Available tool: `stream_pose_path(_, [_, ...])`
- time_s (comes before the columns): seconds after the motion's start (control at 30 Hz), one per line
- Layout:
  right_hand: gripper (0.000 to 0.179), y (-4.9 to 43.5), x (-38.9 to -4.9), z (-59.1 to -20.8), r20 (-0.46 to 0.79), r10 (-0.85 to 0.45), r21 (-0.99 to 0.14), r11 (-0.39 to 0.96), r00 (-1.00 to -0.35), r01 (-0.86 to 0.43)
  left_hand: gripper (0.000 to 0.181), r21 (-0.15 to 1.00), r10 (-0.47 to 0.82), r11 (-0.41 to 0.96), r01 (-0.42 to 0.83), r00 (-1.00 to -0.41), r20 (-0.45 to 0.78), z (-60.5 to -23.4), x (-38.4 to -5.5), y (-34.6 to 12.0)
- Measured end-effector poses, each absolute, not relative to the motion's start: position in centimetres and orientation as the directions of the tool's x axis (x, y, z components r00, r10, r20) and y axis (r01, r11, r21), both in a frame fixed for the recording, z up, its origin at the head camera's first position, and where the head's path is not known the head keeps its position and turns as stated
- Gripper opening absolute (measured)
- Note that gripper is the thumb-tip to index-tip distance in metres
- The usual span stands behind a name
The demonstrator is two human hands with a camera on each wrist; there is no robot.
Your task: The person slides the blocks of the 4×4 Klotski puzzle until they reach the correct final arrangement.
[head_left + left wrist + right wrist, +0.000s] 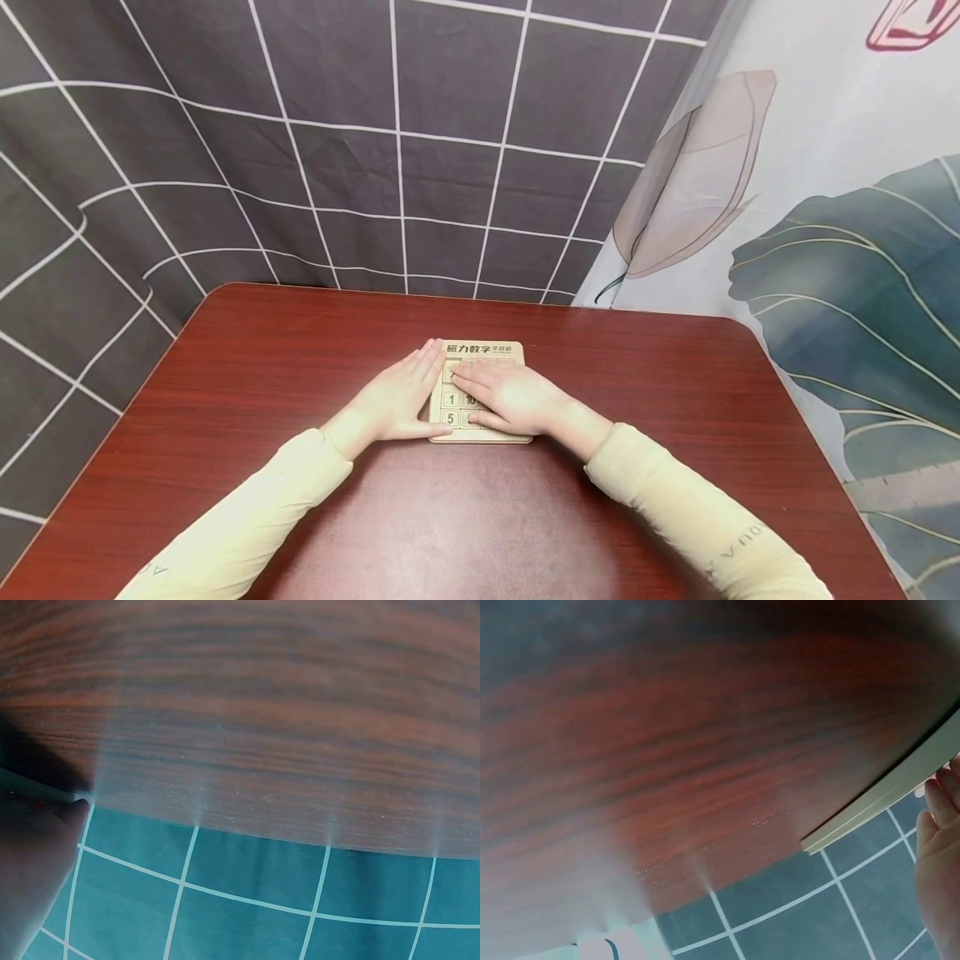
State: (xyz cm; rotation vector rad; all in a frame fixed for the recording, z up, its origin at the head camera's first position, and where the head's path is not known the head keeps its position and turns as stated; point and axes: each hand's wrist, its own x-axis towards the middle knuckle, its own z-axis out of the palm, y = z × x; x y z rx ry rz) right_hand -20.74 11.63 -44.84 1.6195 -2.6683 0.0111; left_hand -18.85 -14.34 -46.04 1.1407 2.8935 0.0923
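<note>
A light wooden sliding number puzzle [480,350] lies flat on the table, with Chinese lettering along its far edge. Tiles marked 1, 10 and 5 show at its left; most others are hidden by a hand. My left hand [399,397] rests against the puzzle's left side, fingers straight and thumb along its near left corner. Across the tiles lies my right hand [517,397], its fingers extended over the board. The right wrist view catches the puzzle's edge [885,791] beside the right hand [943,862]. Only a dark part of the left hand [37,862] appears in the left wrist view.
The red-brown wooden table [315,333] has rounded far corners. Behind it hangs a dark curtain with a white grid [450,175]. At the right is a pale curtain with large leaf prints [847,267].
</note>
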Motion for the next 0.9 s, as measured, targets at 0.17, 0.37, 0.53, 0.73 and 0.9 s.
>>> stream_pose_path(0.17, [0.061,11.5,-21.3,-44.9,0.023,-0.885,0.006,0.466,-0.466,-0.885,0.116,0.075,0.680,0.733,0.677,-0.733,-0.023,-46.0,-18.9,-14.2])
stream_pose_path(0.37, [0.061,11.5,-21.6,-44.9,0.008,-0.879,0.001,0.476,-0.476,-0.879,0.115,0.074,0.678,0.734,0.675,-0.734,-0.032,-45.9,-18.8,-14.1])
stream_pose_path(0.53, [0.060,11.6,-21.1,-45.0,0.047,-0.890,0.001,0.454,-0.453,-0.891,0.115,0.078,0.677,0.736,0.673,-0.736,-0.037,-45.9,-18.8,-14.1])
stream_pose_path(0.73, [0.062,12.0,-19.5,-45.0,0.056,-0.912,0.003,0.408,-0.407,-0.913,0.114,0.078,0.676,0.736,0.672,-0.736,-0.040,-45.9,-18.7,-14.1])
stream_pose_path(0.9, [0.063,12.4,-18.5,-45.1,0.086,-0.932,0.017,0.355,-0.352,-0.935,0.115,0.076,0.678,0.734,0.674,-0.735,-0.027,-45.9,-18.8,-14.3])
